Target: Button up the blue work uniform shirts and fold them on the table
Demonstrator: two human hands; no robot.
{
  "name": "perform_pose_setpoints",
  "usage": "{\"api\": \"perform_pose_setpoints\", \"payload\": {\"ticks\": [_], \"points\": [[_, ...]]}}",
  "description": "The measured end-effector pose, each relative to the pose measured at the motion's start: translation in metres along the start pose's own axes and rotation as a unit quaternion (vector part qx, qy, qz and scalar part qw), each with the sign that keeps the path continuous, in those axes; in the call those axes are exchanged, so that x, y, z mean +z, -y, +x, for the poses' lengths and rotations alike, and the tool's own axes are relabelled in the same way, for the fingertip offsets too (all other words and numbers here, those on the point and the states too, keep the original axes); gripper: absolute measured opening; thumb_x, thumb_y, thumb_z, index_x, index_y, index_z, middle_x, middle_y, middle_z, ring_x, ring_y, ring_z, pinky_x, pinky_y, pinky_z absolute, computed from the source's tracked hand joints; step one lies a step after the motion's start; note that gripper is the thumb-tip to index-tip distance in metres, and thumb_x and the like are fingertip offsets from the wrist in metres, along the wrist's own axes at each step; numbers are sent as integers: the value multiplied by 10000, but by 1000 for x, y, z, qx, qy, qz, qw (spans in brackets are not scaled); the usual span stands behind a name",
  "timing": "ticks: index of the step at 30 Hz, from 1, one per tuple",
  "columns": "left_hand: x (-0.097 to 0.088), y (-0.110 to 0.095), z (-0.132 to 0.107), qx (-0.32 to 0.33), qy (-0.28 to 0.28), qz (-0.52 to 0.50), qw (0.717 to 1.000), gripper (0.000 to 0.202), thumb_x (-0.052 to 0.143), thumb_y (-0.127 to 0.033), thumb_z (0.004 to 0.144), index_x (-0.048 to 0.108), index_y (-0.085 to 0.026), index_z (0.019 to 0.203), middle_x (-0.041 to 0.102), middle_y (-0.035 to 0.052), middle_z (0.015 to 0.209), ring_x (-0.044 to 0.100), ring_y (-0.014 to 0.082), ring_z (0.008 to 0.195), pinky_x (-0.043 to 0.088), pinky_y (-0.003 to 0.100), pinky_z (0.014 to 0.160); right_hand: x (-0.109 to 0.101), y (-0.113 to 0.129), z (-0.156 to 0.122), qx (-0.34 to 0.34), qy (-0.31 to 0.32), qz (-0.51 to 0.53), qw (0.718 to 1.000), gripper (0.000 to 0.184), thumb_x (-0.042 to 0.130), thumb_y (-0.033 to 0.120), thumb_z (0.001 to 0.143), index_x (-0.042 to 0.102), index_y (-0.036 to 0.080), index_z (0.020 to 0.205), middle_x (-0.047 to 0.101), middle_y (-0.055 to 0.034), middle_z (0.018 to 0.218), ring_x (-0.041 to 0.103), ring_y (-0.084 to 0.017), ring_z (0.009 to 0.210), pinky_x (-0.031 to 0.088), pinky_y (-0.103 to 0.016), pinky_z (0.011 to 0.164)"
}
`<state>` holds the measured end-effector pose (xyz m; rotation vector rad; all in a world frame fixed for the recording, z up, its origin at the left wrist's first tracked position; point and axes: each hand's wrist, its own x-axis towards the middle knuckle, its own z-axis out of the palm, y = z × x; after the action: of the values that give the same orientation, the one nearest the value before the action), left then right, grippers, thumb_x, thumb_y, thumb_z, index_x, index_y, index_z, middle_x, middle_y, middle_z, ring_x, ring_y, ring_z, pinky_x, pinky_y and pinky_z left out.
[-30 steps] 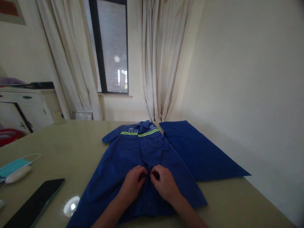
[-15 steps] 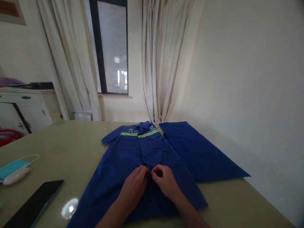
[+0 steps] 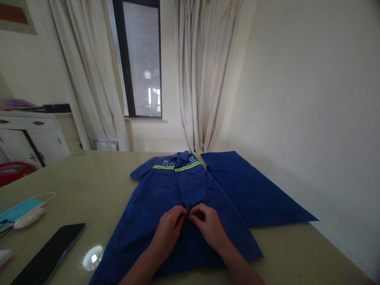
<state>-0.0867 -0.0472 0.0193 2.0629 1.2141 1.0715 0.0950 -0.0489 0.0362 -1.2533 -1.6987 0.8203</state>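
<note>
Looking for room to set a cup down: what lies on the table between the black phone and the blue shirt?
In the head view, only bare tabletop with a bright glare spot lies between the black phone and the blue shirt.

Matt blue cloth shirt (image 3: 166,194), glossy smooth tabletop (image 3: 89,178), glossy black phone (image 3: 49,253), cream cloth curtains (image 3: 202,71)

l grip (image 3: 168,233) bare | r grip (image 3: 209,229) bare | forearms (image 3: 139,268) bare far as seen
</note>
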Motion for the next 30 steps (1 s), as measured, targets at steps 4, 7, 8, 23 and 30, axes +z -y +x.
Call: {"api": "perform_pose_setpoints", "payload": {"ticks": [4,7,8,23,30], "points": [[-1,-9,0,-23,-5,-23,999,179,479,-186,916,652,-231,900,707,15,863,650,183,806,459,279,760,1,-2,1,4,0,-13,1000,57,692,153,797,729,185,826,688,0,749,619,-158,698,447,-248,661],[0,-15,1,-55,-9,-46,997,207,511,-326,955,669,-222,871,693,6,782,626,179,727,437,268,686,2,-3,0,-8,0,-39,999,65,680,137,807,715,187,828,675,3,746,609,-150,684,434,-241,641],[0,-15,1,-68,-9,-54,996,228,539,-378,950,672,-219,852,683,0,756,614,176,707,427,263,664,3,-4,-1,-15,3,-50,999,71,674,129,811,709,189,824,671,4,748,606,-148,681,430,-238,636],[2,3,11,-134,-44,-192,971,311,710,-483,818,705,-174,792,659,-8,718,581,156,689,417,242,634,8,7,-8,-59,-37,-97,993,78,682,138,852,668,206,816,627,10,807,583,-135,689,420,-246,647],[1,-1,13,-194,-66,-270,941,413,795,-564,686,737,-166,778,682,9,706,601,165,669,465,247,606,6,11,-6,-56,-26,-70,996,68,680,157,854,676,207,808,619,10,795,573,-133,679,424,-241,629]]}}
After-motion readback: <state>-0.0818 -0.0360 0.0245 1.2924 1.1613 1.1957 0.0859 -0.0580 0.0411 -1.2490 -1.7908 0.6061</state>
